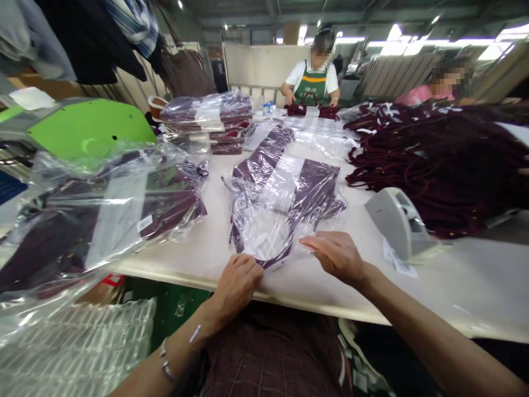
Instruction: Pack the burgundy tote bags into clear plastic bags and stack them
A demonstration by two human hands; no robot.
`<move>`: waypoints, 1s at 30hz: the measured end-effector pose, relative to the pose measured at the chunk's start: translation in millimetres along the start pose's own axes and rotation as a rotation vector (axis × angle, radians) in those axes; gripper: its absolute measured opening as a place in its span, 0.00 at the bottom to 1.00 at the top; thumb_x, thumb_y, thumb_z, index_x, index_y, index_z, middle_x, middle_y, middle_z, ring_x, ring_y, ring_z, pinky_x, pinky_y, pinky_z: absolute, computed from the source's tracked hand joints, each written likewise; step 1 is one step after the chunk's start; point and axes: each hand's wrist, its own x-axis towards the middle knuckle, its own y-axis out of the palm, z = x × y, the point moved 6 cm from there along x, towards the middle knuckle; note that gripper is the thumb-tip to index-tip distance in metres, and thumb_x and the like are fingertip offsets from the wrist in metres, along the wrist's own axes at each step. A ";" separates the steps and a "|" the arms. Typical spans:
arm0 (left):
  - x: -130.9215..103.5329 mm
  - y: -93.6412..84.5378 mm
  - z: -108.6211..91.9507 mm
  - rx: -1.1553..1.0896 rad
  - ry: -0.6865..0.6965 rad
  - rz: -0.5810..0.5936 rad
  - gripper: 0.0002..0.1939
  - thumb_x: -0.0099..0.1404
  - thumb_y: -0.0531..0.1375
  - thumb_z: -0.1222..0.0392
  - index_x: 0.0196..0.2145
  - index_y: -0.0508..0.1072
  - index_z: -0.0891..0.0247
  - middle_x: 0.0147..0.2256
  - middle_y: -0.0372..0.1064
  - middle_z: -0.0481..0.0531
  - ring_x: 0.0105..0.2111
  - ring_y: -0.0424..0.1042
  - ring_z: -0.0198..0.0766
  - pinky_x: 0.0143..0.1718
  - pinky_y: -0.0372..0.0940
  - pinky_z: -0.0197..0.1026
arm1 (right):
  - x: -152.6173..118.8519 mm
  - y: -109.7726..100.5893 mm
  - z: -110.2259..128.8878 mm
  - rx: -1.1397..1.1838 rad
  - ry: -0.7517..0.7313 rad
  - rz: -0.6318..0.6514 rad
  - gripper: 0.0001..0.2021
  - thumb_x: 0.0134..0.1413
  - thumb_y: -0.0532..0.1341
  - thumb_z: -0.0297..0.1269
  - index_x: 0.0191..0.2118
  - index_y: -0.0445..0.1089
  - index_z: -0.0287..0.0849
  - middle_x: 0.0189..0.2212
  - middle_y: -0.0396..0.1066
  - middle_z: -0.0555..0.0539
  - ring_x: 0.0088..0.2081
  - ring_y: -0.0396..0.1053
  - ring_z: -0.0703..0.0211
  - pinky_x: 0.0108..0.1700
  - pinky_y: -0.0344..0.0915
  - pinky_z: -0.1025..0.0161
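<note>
Checked dark cloth (273, 353) covers the worker's lap; beyond, on the white table (194, 242), lies maroon fabric (316, 179) in a clear plastic bag (268, 231). The right hand (339, 256) pinches the bag's edge; the left hand (239, 280) curls there, its hold unclear.

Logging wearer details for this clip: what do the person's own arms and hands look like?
Left hand and right hand are ungloved; no sleeves show. The left forearm carries a silvery bracelet and, nearer the hand, a small white strip.
</note>
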 end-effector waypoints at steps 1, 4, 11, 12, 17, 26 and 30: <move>-2.1 -4.1 9.6 -0.019 -0.038 0.007 0.09 0.72 0.55 0.68 0.34 0.73 0.61 0.33 0.73 0.52 0.39 0.68 0.44 0.43 0.60 0.46 | 8.2 9.5 -8.6 -0.010 0.004 -0.007 0.11 0.70 0.56 0.33 0.44 0.76 0.42 0.29 0.79 0.47 0.27 0.74 0.63 0.32 0.66 0.67; -7.1 -21.5 41.9 -0.111 -0.183 0.072 0.13 0.74 0.55 0.61 0.31 0.73 0.61 0.32 0.73 0.51 0.37 0.69 0.43 0.42 0.60 0.45 | 30.8 42.7 -39.7 -0.001 0.102 -0.016 0.11 0.70 0.58 0.38 0.40 0.77 0.43 0.30 0.80 0.49 0.27 0.75 0.64 0.31 0.64 0.69; 51.8 -70.0 87.4 -0.536 -0.361 -0.144 0.12 0.75 0.53 0.56 0.47 0.75 0.59 0.44 0.76 0.51 0.45 0.74 0.40 0.48 0.65 0.41 | 48.0 99.9 -109.7 0.153 0.479 0.048 0.15 0.67 0.58 0.44 0.33 0.76 0.44 0.27 0.77 0.50 0.28 0.72 0.61 0.33 0.62 0.67; 70.6 -68.0 92.5 -0.503 -0.330 -0.183 0.12 0.74 0.53 0.58 0.47 0.75 0.59 0.45 0.76 0.52 0.47 0.73 0.41 0.51 0.64 0.42 | 47.1 105.2 -116.3 0.163 0.523 0.081 0.16 0.67 0.58 0.44 0.31 0.76 0.44 0.26 0.75 0.51 0.27 0.71 0.61 0.33 0.61 0.67; 143.4 -6.5 120.5 -0.298 -0.213 -0.014 0.13 0.67 0.57 0.68 0.48 0.74 0.62 0.48 0.73 0.56 0.50 0.70 0.45 0.56 0.63 0.47 | 45.4 124.7 -128.7 0.167 0.576 0.236 0.15 0.66 0.57 0.44 0.32 0.75 0.44 0.27 0.75 0.50 0.30 0.71 0.60 0.36 0.60 0.66; 144.3 19.7 139.5 -0.671 -0.432 0.066 0.21 0.75 0.46 0.51 0.34 0.73 0.62 0.33 0.73 0.50 0.34 0.70 0.40 0.39 0.64 0.40 | 45.4 149.4 -149.1 0.024 0.861 0.397 0.09 0.61 0.64 0.43 0.34 0.78 0.46 0.32 0.80 0.48 0.35 0.75 0.55 0.38 0.59 0.64; 168.7 21.7 144.7 -0.649 -0.513 0.050 0.17 0.69 0.55 0.48 0.38 0.76 0.63 0.32 0.76 0.49 0.33 0.73 0.40 0.35 0.62 0.38 | 47.4 153.0 -153.6 -0.037 0.893 0.470 0.11 0.61 0.64 0.45 0.35 0.78 0.45 0.33 0.80 0.46 0.37 0.75 0.54 0.37 0.58 0.63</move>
